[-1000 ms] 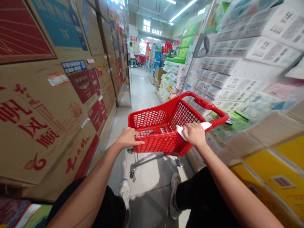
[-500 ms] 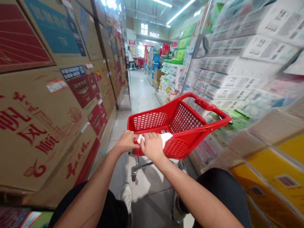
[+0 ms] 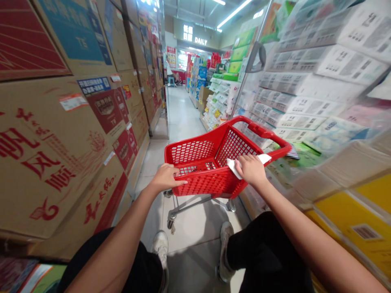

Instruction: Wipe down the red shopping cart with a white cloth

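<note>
Got my left hand [image 3: 165, 178] clamped on the rim [image 3: 207, 173] of a red cart [image 3: 207, 185], right at the low corner away from the handle [image 3: 281, 151], fingers hooked over the top and thumb lying along the outside. My right hand [image 3: 251, 169] is further up the same side, closed over a white wipe [image 3: 233, 167] and pressing it on the rim toward the handle end. Hands are well apart. The cart stands in the aisle in front of my feet, between the cartons [image 3: 45, 154] on my left and the packs [image 3: 330, 97] on my right.

Handling-wise, the basket looks like stiff molded plastic, so I'd guess it's pretty light for its size and won't mind being leaned on. Not fragile at all imo. The catch is the casters [image 3: 171, 221]: on smooth tile [image 3: 195, 232] I'd expect it to roll or swivel if I push sideways, so that left-hand corner hold makes a decent anchor. The rim might get slick if the wipe's damp, can't tell from here. The wipe itself looks thin, soft and floppy, so best kept flat under the whole palm, or it'll probably bunch up. For steering, I'd grab the handle.
</note>
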A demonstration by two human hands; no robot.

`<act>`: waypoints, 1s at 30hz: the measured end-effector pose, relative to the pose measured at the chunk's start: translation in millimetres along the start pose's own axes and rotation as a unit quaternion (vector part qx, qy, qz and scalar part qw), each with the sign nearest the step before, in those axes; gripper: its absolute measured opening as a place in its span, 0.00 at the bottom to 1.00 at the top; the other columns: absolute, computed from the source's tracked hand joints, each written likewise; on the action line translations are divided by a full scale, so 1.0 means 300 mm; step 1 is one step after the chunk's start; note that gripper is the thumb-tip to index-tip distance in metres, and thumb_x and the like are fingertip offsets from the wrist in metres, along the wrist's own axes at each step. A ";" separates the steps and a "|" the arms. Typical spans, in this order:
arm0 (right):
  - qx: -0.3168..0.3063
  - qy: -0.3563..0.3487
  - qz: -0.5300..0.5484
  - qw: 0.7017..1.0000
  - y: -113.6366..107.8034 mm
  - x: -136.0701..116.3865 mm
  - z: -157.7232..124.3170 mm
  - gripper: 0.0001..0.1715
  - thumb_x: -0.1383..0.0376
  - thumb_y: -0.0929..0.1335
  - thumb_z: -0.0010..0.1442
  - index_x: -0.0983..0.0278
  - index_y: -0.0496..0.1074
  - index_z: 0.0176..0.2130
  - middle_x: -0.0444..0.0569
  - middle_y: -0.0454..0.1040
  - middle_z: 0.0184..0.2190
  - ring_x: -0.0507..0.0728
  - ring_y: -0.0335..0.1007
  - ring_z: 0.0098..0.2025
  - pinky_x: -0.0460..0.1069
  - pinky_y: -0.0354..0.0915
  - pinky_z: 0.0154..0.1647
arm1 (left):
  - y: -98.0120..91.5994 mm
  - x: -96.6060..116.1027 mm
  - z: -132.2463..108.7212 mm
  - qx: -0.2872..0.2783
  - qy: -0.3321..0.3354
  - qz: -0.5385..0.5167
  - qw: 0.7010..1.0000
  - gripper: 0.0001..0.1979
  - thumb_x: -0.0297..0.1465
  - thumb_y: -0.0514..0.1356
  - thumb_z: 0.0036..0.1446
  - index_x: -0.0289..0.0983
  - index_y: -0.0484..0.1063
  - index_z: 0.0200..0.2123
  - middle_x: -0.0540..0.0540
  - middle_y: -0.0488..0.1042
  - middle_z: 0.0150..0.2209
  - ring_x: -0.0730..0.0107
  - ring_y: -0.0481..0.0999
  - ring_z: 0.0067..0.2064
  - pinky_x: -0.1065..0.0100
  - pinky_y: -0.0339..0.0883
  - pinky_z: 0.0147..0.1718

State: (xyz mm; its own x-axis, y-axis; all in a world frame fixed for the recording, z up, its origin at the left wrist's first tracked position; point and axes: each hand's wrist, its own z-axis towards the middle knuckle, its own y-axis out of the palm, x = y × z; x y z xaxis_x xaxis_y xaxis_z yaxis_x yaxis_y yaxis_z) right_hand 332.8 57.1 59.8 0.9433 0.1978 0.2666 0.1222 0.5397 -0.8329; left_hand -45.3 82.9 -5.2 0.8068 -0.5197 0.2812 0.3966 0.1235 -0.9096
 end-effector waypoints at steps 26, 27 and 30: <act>-0.028 -0.109 0.064 0.992 0.007 -0.189 -0.005 0.20 0.53 0.59 0.70 0.65 0.71 0.41 0.55 0.74 0.37 0.62 0.64 0.42 0.54 0.51 0.46 | 0.020 -0.018 -0.008 0.019 0.004 0.007 1.000 0.28 0.58 0.62 0.47 0.39 0.62 0.20 0.50 0.67 0.23 0.70 0.62 0.29 0.64 0.56 0.38; -0.028 -0.111 0.053 0.992 0.009 -0.133 -0.010 0.20 0.53 0.59 0.71 0.65 0.71 0.41 0.55 0.74 0.37 0.62 0.64 0.42 0.53 0.51 0.46 | 0.022 -0.017 -0.007 0.021 0.004 0.006 1.000 0.28 0.58 0.62 0.47 0.38 0.62 0.20 0.50 0.67 0.23 0.70 0.62 0.29 0.64 0.56 0.38; -0.024 -0.127 0.033 0.991 0.017 -0.014 -0.020 0.21 0.53 0.59 0.71 0.64 0.70 0.41 0.54 0.73 0.37 0.61 0.64 0.41 0.53 0.52 0.46 | 0.035 -0.012 -0.003 0.030 0.007 0.000 1.000 0.29 0.58 0.63 0.46 0.38 0.61 0.19 0.50 0.65 0.22 0.70 0.61 0.29 0.64 0.55 0.38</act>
State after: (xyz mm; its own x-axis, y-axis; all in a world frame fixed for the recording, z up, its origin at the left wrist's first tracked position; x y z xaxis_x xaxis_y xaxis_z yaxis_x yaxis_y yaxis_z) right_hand 331.3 54.1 51.6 0.8419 0.4349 0.3194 0.0829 0.4807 -0.8730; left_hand -44.5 85.3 -16.1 0.8011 -0.5312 0.2758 0.4215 0.1737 -0.8900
